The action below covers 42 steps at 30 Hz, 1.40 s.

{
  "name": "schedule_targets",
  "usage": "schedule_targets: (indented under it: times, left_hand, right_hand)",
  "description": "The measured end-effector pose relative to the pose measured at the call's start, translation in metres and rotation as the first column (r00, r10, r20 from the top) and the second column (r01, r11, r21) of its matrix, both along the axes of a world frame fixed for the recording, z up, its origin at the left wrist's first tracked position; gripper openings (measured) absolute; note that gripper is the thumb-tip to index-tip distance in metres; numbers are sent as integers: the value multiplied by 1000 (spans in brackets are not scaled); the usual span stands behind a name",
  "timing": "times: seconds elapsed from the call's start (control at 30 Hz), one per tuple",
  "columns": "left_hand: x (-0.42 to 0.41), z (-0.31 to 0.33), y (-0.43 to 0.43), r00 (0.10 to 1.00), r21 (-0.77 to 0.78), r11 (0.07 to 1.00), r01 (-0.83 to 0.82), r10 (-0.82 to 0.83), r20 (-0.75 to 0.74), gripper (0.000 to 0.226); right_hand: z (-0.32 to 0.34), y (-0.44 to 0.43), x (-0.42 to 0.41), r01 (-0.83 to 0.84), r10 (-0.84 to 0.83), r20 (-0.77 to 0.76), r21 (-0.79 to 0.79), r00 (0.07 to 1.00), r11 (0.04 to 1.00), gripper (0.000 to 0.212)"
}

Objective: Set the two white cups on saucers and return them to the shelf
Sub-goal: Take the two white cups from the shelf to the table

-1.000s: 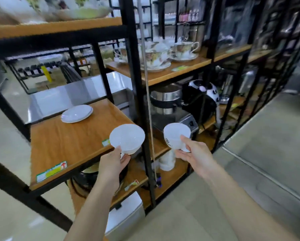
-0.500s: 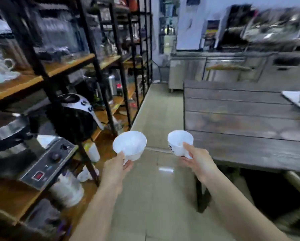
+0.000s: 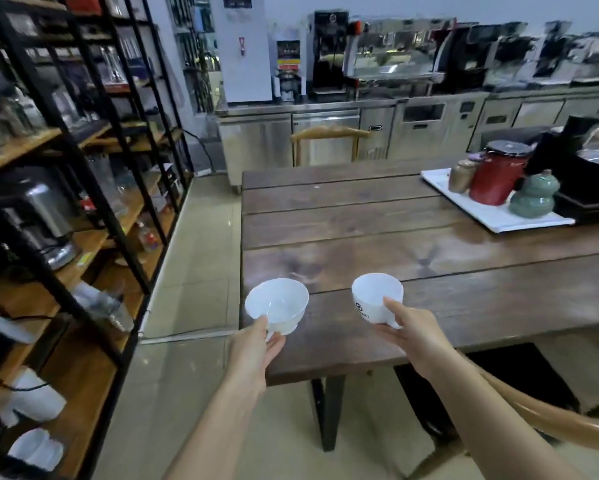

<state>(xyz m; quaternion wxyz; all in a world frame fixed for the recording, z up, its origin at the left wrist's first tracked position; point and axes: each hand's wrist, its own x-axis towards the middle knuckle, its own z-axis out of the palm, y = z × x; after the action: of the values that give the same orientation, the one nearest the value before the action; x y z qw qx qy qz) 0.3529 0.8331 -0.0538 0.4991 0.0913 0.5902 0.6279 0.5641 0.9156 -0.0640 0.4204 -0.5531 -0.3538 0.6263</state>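
I hold two white cups over the near left corner of a dark wooden table (image 3: pixel 412 233). My left hand (image 3: pixel 256 344) grips the handle of a wide, plain white cup (image 3: pixel 277 304). In my right hand (image 3: pixel 409 330) is a second white cup (image 3: pixel 376 297) with a small black logo on its side, held by the handle with the thumb on the rim. Both cups are upright, empty and a little above the tabletop. No saucers are in view. The black-framed shelf (image 3: pixel 66 161) with wooden boards runs along the left.
A white tray (image 3: pixel 492 216) at the table's far right carries a red canister (image 3: pixel 497 176), a green gourd jar (image 3: pixel 533 197) and a bronze jar. A chair back (image 3: pixel 329 133) stands behind the table, steel counters and machines beyond. A curved wooden chair arm (image 3: pixel 551 424) is at lower right.
My view has swung right, away from the shelf with its saucer and toward the wooden table. Both hands still hold their cups, now over the table's corner.
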Motion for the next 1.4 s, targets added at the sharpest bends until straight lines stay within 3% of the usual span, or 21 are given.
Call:
schedule_targets:
  times: [0.23, 0.7, 1.2, 1.4]
  left_hand:
    - [13, -29, 112, 993, -141, 985, 104, -111, -39, 38]
    - [32, -56, 244, 991, -271, 955, 124, -135, -22, 33]
    - [69, -85, 267, 992, -311, 950, 38, -73, -100, 32]
    - [74, -93, 259, 977, -356, 934, 14, -88, -194, 28]
  right_hand:
    - [-26, 81, 12, 124, -123, 13, -81, 992, 989, 41]
    - [-52, 221, 16, 147, -150, -6, -156, 989, 977, 52]
    - [-87, 264, 21, 73, -79, -34, -142, 996, 987, 37]
    - [-92, 257, 31, -40, 57, 84, -195, 995, 980, 35]
